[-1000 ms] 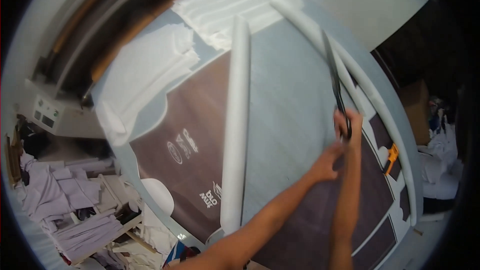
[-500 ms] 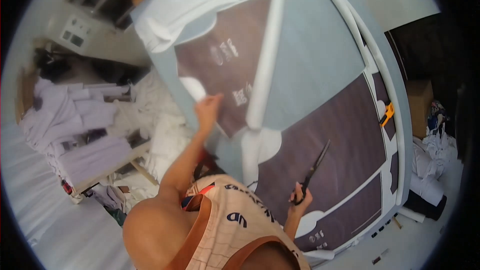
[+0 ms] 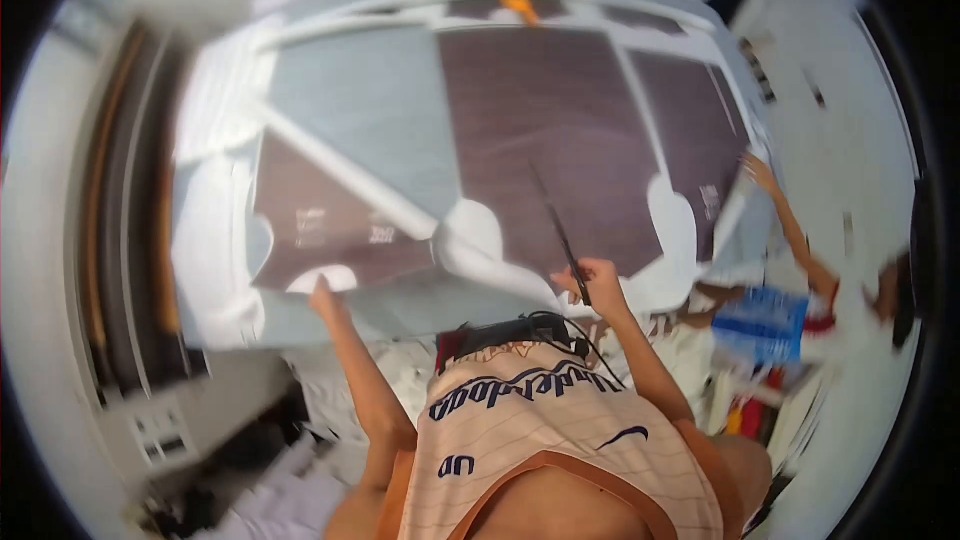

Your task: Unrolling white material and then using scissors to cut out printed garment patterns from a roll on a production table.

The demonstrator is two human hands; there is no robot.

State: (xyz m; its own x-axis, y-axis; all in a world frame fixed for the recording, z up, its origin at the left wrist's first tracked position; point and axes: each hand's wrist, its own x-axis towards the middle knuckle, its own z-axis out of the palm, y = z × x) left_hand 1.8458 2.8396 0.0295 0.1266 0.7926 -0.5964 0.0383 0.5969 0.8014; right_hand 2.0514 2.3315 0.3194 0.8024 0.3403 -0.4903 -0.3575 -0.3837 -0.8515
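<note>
My left hand is at the near edge of a dark printed panel shaped like a garment piece. Its fingers are pinched together there beside a white curved cutout, though blur softens them. In my right hand is a pair of long black scissors, blades pointing away from me. They hang over a larger dark panel in the middle of the table. A white strip runs slantwise between the left panel and the grey-blue surface.
The wide table bears another dark panel at the right. An orange tool lies at the far edge. Another person's hand reaches onto the right edge. A blue bag and white cloth are nearby.
My view has swung round to the right, so the table now spans ahead and another person's arm shows. My right hand still holds the scissors; my left remains at the left panel's edge.
</note>
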